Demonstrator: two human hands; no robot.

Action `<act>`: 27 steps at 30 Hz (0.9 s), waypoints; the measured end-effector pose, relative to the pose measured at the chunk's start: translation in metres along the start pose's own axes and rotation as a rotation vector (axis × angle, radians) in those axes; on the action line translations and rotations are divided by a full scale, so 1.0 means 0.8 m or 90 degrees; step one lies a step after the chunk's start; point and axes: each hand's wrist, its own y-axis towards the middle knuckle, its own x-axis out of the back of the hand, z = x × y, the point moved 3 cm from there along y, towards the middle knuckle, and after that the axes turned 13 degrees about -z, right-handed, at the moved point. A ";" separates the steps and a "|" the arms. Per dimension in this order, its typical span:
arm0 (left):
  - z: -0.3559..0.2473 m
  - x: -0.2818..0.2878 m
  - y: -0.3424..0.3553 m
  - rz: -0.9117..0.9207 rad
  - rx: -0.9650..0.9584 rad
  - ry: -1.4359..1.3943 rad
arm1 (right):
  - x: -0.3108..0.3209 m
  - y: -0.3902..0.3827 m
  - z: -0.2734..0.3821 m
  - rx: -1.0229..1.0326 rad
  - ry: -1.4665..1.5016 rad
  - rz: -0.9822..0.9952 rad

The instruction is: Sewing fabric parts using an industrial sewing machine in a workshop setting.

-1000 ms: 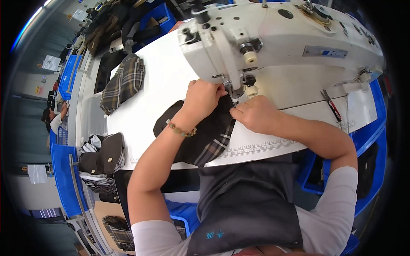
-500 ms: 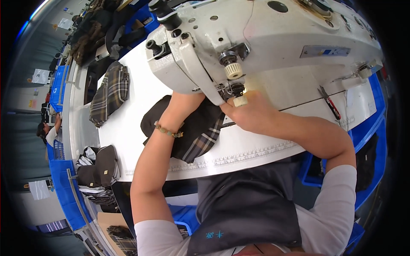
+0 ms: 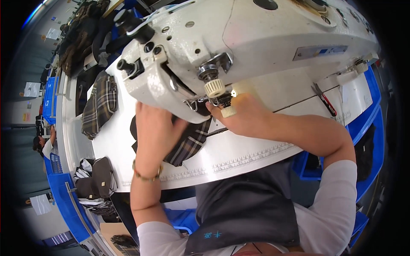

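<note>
A piece of dark cloth with a brown, grey and white plaid part (image 3: pixel 189 146) lies on the white table under the head of a white sewing machine (image 3: pixel 171 81). Over its left side rests my left hand (image 3: pixel 154 134), thumb spread away from the fingers; the machine head partly covers the fingertips. My right hand (image 3: pixel 243 114) is beside the needle area, fingers bent and pressed together at the cloth's right edge. Below the machine's ribbed cream knob (image 3: pixel 215 88), the needle itself is hard to make out.
Red-handled snips (image 3: pixel 326 101) lie right of my right hand. A plaid cloth bundle (image 3: pixel 99 106) sits at the table's far left, with a stack of dark and striped pieces (image 3: pixel 95 181) nearer me. Blue bins (image 3: pixel 361 128) flank the table. Another person (image 3: pixel 47 145) is at far left.
My left hand has shifted left and turned, its thumb now showing apart from the fingers. The right hand stays at the needle. The whole view has shifted slightly.
</note>
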 end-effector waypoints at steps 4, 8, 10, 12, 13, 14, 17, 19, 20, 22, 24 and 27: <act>-0.022 -0.003 -0.029 0.085 -0.037 -0.190 | 0.012 0.001 0.008 0.085 -0.067 0.037; -0.010 -0.022 -0.042 0.179 -0.031 -0.155 | 0.017 -0.004 0.027 0.176 -0.035 -0.117; -0.010 -0.021 -0.040 0.210 -0.042 -0.130 | 0.028 -0.008 0.046 0.224 0.066 -0.221; -0.010 -0.022 -0.039 0.169 -0.062 -0.122 | 0.019 -0.009 0.050 0.215 0.096 -0.214; -0.010 -0.021 -0.039 0.129 -0.081 -0.112 | 0.016 -0.010 0.051 0.206 0.127 -0.209; -0.008 -0.021 -0.038 0.129 -0.077 -0.111 | 0.016 -0.009 0.053 0.209 0.130 -0.207; -0.003 -0.019 -0.030 0.065 -0.062 -0.117 | 0.017 -0.011 0.057 0.196 0.112 -0.122; -0.007 -0.015 -0.027 -0.029 -0.082 -0.055 | 0.015 -0.023 0.070 0.302 0.126 -0.057; -0.009 -0.018 -0.029 -0.031 -0.077 -0.060 | 0.013 -0.026 0.072 0.318 0.095 -0.069; -0.006 -0.022 -0.031 -0.037 -0.069 -0.067 | 0.007 -0.026 0.067 0.324 0.105 -0.102; -0.002 -0.024 -0.031 -0.041 -0.060 -0.075 | 0.013 -0.019 0.063 0.329 0.117 -0.133; -0.001 -0.021 -0.029 -0.043 -0.013 -0.145 | 0.020 -0.012 0.058 0.285 0.026 -0.219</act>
